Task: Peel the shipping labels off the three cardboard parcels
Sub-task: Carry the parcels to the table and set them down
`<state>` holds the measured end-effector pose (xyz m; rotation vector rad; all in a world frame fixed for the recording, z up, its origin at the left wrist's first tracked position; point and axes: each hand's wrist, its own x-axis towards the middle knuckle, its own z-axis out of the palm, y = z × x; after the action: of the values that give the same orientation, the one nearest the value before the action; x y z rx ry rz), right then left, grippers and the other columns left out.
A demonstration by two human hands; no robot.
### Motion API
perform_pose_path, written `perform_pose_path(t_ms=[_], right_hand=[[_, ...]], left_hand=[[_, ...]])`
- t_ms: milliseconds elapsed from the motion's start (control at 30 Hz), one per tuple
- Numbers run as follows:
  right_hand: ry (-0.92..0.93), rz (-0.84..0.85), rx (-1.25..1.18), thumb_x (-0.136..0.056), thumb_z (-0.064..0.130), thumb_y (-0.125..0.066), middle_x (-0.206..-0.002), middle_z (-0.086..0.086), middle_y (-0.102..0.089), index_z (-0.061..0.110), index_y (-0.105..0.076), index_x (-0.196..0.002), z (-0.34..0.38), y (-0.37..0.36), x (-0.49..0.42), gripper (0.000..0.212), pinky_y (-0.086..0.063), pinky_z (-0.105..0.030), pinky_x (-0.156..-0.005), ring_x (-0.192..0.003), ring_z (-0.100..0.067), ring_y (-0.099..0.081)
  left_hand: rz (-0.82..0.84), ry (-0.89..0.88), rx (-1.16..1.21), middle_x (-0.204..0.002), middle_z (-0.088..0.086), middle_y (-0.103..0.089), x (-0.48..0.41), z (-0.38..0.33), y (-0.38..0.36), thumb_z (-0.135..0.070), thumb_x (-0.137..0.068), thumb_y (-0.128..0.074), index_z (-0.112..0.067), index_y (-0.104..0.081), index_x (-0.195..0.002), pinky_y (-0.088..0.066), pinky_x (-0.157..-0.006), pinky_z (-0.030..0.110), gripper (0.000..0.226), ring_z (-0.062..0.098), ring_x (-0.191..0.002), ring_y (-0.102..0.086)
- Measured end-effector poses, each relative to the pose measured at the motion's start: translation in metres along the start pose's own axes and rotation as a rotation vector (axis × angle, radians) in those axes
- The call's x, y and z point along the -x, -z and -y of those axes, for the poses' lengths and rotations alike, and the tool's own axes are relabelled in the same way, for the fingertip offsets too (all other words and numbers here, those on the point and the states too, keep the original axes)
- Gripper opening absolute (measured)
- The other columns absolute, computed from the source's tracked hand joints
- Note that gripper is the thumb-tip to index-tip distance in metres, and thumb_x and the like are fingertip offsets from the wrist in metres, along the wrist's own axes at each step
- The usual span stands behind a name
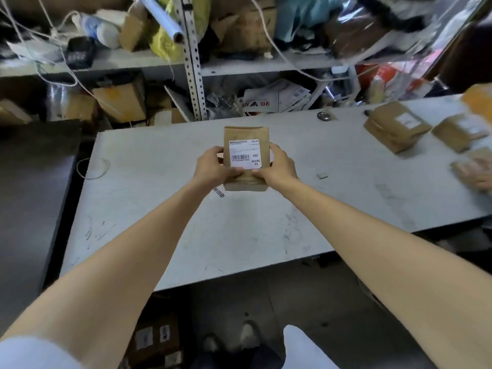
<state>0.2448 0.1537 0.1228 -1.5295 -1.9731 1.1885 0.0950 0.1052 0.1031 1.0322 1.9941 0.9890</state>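
Note:
A brown cardboard parcel point(241, 133) is held above the middle of the grey table point(213, 230), with its white shipping label point(245, 153) facing me. My left hand point(213, 165) grips its left side, the thumb lying just below the label. My right hand point(281, 165) grips its right side, with the thumb tip at the label's lower right corner. Two more cardboard parcels lie at the table's right: one with a white label point(394, 126) and a blurred one point(460, 131) beside it.
Metal shelving point(193, 62) crammed with boxes, bags and cords stands behind the table. A small white scrap point(322, 176) and a loop of string point(93, 167) lie on the table. Another person's hand point(479, 177) shows at the right edge. A black surface point(32, 195) lies left.

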Motion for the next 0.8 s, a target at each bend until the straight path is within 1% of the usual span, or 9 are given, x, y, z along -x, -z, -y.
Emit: perform_pose_path(t_ms=[200,267,333,400,500,567,667,733,800], right_hand=[[-0.09,-0.174,-0.163,-0.079,0.009,-0.071,-0.116,0.0,-0.057,0.019,-0.042,-0.132,-0.046,0.06,0.022,0.061,-0.044,-0.022,-0.076,-0.093,-0.014,-0.051],[-0.146,-0.191,-0.211,-0.078,0.004,-0.07,-0.112,0.001,-0.057,0.02,-0.042,-0.13,-0.062,0.075,0.03,0.061,-0.045,-0.011,-0.06,-0.085,-0.01,-0.052],[-0.186,-0.237,-0.246,-0.078,0.001,-0.069,-0.112,-0.001,-0.058,0.021,-0.044,-0.127,-0.078,0.089,0.037,0.059,-0.039,-0.002,-0.043,-0.079,-0.005,-0.051],[-0.213,-0.327,-0.278,-0.078,0.001,-0.069,-0.111,-0.001,-0.059,0.02,-0.046,-0.126,-0.09,0.102,0.048,0.056,-0.036,-0.001,-0.041,-0.077,-0.001,-0.05],[-0.267,-0.479,-0.28,-0.073,0.005,-0.077,-0.106,0.006,-0.057,0.022,-0.045,-0.13,-0.11,0.12,0.07,0.067,-0.04,-0.003,-0.054,-0.087,-0.009,-0.056],[-0.3,-0.592,-0.283,-0.068,0.008,-0.081,-0.104,0.009,-0.058,0.025,-0.047,-0.129,-0.123,0.131,0.09,0.072,-0.044,-0.013,-0.069,-0.099,-0.014,-0.058],[-0.375,-0.759,-0.349,-0.069,0.009,-0.081,-0.102,0.014,-0.058,0.025,-0.046,-0.134,-0.149,0.144,0.125,0.076,-0.043,-0.019,-0.081,-0.099,-0.009,-0.055],[-0.454,-0.856,-0.383,-0.07,0.009,-0.081,-0.112,0.016,-0.057,0.028,-0.039,-0.141,-0.166,0.149,0.154,0.085,-0.042,-0.02,-0.09,-0.104,-0.004,-0.05],[-0.498,-0.963,-0.44,-0.067,0.005,-0.081,-0.122,0.012,-0.06,0.032,-0.036,-0.142,-0.183,0.155,0.188,0.092,-0.048,-0.023,-0.094,-0.109,-0.008,-0.054]], left_hand=[[0.22,-0.142,-0.022,-0.122,0.004,-0.061,-0.005,-0.04,-0.07,-0.016,-0.062,-0.087,-0.014,-0.048,-0.134,-0.055,-0.085,0.034,0.082,0.019,-0.107,-0.06],[0.299,-0.168,-0.03,-0.122,0.005,-0.062,-0.007,-0.049,-0.091,-0.015,-0.062,-0.087,-0.014,-0.046,-0.136,-0.056,-0.083,0.032,0.085,0.02,-0.107,-0.061],[0.375,-0.211,-0.036,-0.122,0.005,-0.062,-0.009,-0.058,-0.113,-0.015,-0.061,-0.087,-0.014,-0.047,-0.137,-0.056,-0.083,0.033,0.086,0.02,-0.105,-0.061],[0.449,-0.266,-0.041,-0.12,0.003,-0.063,-0.009,-0.068,-0.135,-0.015,-0.061,-0.088,-0.015,-0.048,-0.135,-0.056,-0.08,0.029,0.084,0.018,-0.102,-0.062],[0.585,-0.347,-0.049,-0.113,-0.001,-0.062,-0.003,-0.087,-0.17,-0.017,-0.061,-0.088,-0.016,-0.048,-0.135,-0.052,-0.071,0.019,0.084,0.015,-0.097,-0.061],[0.684,-0.392,-0.058,-0.11,-0.003,-0.061,0.005,-0.099,-0.196,-0.018,-0.06,-0.089,-0.017,-0.049,-0.134,-0.054,-0.077,0.023,0.084,0.015,-0.097,-0.062],[0.836,-0.469,-0.091,-0.11,-0.003,-0.064,0.027,-0.113,-0.236,-0.022,-0.057,-0.09,-0.019,-0.051,-0.133,-0.057,-0.084,0.034,0.085,0.016,-0.097,-0.065],[0.927,-0.519,-0.118,-0.112,0.0,-0.066,0.051,-0.121,-0.265,-0.024,-0.054,-0.091,-0.021,-0.052,-0.131,-0.058,-0.085,0.039,0.087,0.017,-0.098,-0.066],[1.021,-0.578,-0.143,-0.109,-0.001,-0.067,0.085,-0.126,-0.295,-0.022,-0.054,-0.091,-0.02,-0.054,-0.13,-0.057,-0.086,0.037,0.084,0.016,-0.096,-0.066]])
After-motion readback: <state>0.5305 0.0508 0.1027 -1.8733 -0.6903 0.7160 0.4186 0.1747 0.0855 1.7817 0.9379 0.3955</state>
